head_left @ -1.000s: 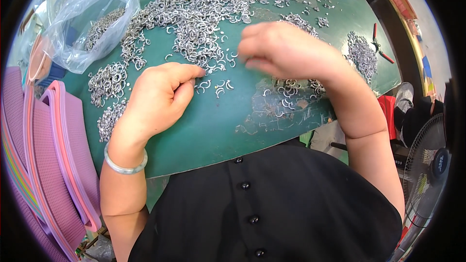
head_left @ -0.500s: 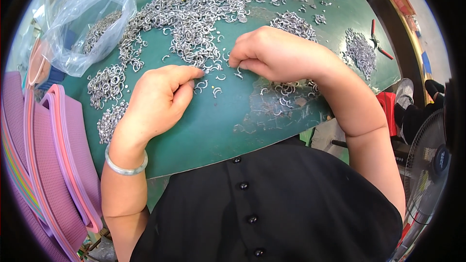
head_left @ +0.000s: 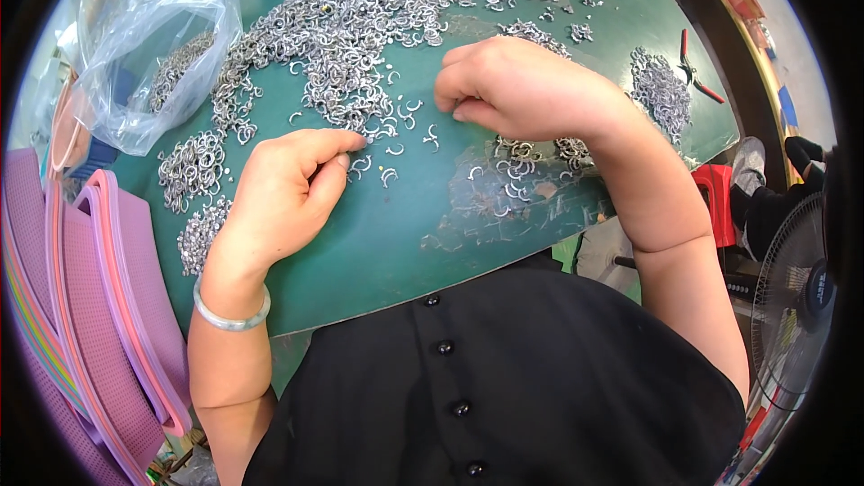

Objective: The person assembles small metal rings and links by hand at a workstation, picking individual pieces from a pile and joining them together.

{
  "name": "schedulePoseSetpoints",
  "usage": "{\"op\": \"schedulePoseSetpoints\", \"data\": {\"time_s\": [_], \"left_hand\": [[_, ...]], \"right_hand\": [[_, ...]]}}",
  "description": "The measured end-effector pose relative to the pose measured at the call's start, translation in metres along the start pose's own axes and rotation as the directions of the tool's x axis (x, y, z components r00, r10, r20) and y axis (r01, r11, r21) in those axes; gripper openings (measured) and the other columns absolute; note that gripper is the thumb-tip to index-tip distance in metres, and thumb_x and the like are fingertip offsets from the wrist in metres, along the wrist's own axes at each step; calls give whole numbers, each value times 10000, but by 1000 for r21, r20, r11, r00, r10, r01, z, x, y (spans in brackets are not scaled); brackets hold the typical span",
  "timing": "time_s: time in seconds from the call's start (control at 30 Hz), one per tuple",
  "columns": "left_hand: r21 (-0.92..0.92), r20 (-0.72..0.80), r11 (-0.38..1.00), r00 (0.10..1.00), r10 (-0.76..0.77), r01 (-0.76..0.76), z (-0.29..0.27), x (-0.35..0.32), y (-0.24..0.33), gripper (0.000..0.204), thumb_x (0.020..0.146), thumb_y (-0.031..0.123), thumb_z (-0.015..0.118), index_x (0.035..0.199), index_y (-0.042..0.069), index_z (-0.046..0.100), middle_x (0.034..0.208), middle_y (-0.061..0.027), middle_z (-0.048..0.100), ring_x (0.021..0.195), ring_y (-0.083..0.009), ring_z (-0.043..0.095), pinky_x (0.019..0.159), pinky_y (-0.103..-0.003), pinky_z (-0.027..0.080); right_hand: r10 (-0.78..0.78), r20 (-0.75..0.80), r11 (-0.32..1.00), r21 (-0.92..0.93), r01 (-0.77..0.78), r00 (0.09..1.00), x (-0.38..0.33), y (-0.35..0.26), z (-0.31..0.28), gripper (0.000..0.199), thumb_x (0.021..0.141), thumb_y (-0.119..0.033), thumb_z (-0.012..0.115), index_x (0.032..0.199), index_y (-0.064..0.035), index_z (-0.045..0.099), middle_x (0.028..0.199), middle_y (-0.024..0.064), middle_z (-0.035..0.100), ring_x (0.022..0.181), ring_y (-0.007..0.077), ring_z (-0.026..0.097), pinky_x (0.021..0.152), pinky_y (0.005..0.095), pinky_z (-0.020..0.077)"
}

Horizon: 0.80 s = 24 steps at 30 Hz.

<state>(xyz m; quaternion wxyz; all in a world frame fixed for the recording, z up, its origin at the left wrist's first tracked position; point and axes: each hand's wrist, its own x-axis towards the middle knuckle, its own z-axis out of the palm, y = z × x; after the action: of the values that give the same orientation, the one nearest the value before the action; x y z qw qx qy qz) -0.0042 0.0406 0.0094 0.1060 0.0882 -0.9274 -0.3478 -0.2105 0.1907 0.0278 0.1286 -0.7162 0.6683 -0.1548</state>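
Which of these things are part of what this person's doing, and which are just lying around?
Apparently part of it:
- curved metal pieces, heaped and scattered near the left hand and right hand
- green table underneath

Apparently just about:
- red-handled tool
- purple baskets
- fan

My left hand (head_left: pixel 286 191) is at the lower edge of a heap of C-shaped metal rings (head_left: pixel 346 13) on the green table (head_left: pixel 360 261); my right hand (head_left: pixel 517 88), fingers (head_left: pixel 456 88) curled, is near some loose rings (head_left: pixel 432 138). Red-handled pliers (head_left: pixel 690 72) lie beside a smaller grey pile (head_left: pixel 661 88).
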Motion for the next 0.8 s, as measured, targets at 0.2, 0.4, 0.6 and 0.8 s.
{"op": "schedulePoseSetpoints", "data": {"time_s": [0.2,0.4,0.6,0.8], "left_hand": [[-83,-18,996,1000,-17,16,2,-1,0,192,803,-15,532,960,-13,643,743,-64,618,627,-87,526,581,-228,429],[-162,16,984,997,-71,73,4,-1,3,176,816,-6,532,951,-11,644,703,-15,582,614,-55,479,558,-211,400],[-227,12,971,997,-73,74,8,-1,1,164,829,1,531,948,-15,642,705,3,576,624,-40,471,557,-202,395],[-292,-7,946,989,-149,141,14,2,4,141,841,23,556,946,-16,642,698,14,573,626,-29,458,556,-195,387]], "right_hand": [[-25,-19,999,44,26,999,3,-2,4,61,688,-42,578,748,-34,584,768,104,584,782,299,570,678,378,458],[-16,14,998,56,15,1000,6,-2,10,44,695,-59,582,732,-36,576,752,103,575,761,296,570,670,385,459],[-139,-73,989,32,141,988,8,1,17,44,729,-60,590,735,-28,562,724,86,528,708,286,557,619,367,449],[-103,-63,974,195,114,993,11,-4,16,58,748,-57,571,772,-7,556,748,109,544,689,279,549,620,353,446]]}}
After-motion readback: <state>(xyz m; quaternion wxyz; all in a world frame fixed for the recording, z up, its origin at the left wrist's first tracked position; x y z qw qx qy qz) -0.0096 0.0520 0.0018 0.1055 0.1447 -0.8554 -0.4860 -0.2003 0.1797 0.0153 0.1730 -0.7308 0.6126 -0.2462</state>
